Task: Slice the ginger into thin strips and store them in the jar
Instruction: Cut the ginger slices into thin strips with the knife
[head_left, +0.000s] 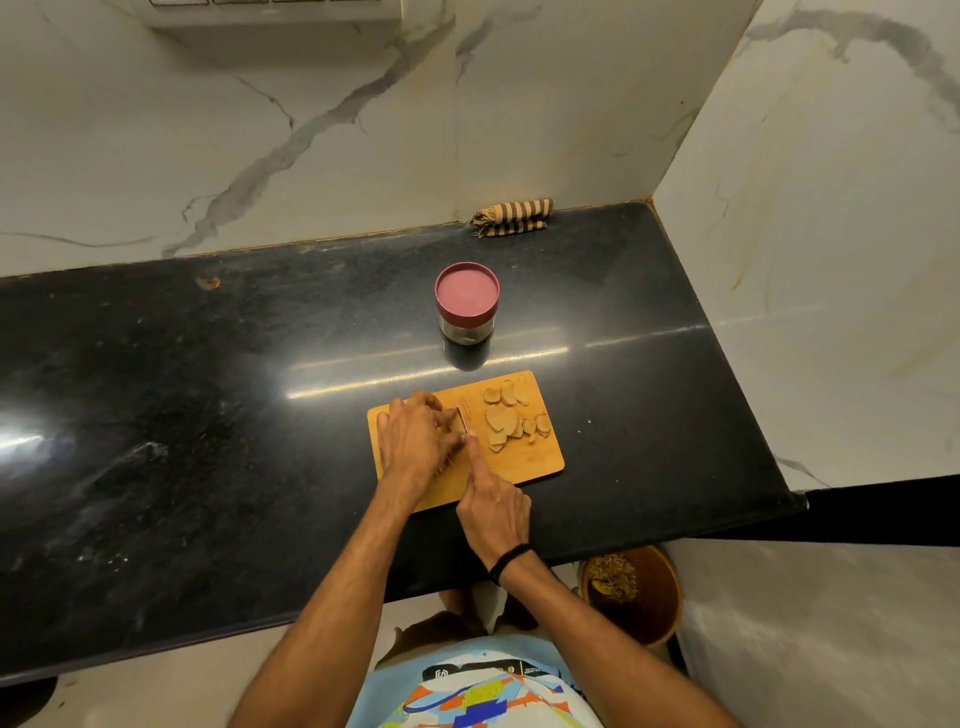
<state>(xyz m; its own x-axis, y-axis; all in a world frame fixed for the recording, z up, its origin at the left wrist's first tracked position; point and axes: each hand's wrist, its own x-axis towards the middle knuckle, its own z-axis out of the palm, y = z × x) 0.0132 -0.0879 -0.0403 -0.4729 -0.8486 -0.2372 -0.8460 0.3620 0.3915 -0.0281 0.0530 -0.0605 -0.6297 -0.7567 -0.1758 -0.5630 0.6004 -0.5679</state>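
fingers (440, 417) of the left hand (410, 441) pinch ginger (452, 423) while the right hand (493, 512) grips the knife (463, 421).

Tan ginger slices (511, 421) lie scattered just right of the right index finger (475, 457); a ginger piece (457, 423) sits under the curled left fingers (439, 415). The maroon-lidded jar (467, 306) stands upright well beyond.

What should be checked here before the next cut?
1. Cutting board flat on the countertop: ok.
2. Right hand grips the knife, forefinger along its back: ok.
3. Left hand holds the ginger piece with curled fingers: ok.
4. Left fingertips clear of the edge: cannot tell.
5. Ginger slices lie apart from the blade: ok.
6. Jar ready for strips: not ok, red lid on.
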